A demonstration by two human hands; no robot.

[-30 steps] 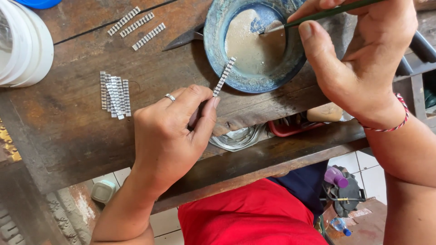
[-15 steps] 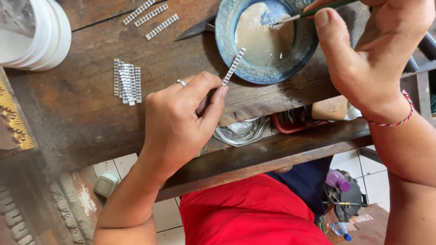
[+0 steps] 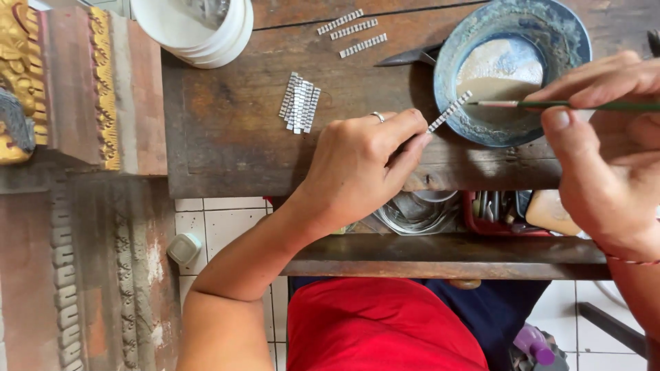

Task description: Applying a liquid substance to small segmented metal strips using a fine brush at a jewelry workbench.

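1. The blue bowl [image 3: 512,72] sits on the wooden counter [image 3: 227,137] and serves as the landmark here; it holds a pale, creamy paste pooled inside its worn, crusted rim.
2. The left hand [image 3: 364,165] rests on the counter just left of the bowl. Its fingers [image 3: 409,141] are pinched closed on one end of a narrow strip of small mirrored tiles [image 3: 450,111].
3. That strip slants up and to the right, and its free end lies over the bowl's left rim.
4. A ring [image 3: 377,117] shows on one finger of the left hand.
5. The right hand [image 3: 605,144] is to the right of the bowl. Its fingers are closed around a thin green-handled brush [image 3: 570,105].
6. The brush lies level across the bowl; its tip is just right of the strip's free end, and whether they touch cannot be told.
7. A loose bundle of similar strips [image 3: 299,103] lies on the counter well left of the bowl.
8. Three more single strips [image 3: 350,31] lie in a row up and left of the bowl.
9. A dark metal blade [image 3: 405,56] lies against the bowl's left side.
10. A stack of white plastic tubs [image 3: 199,31] stands farther left, beyond the three strips.
11. Carved, gilded wood trim [image 3: 103,89] lies farthest left of the bowl.
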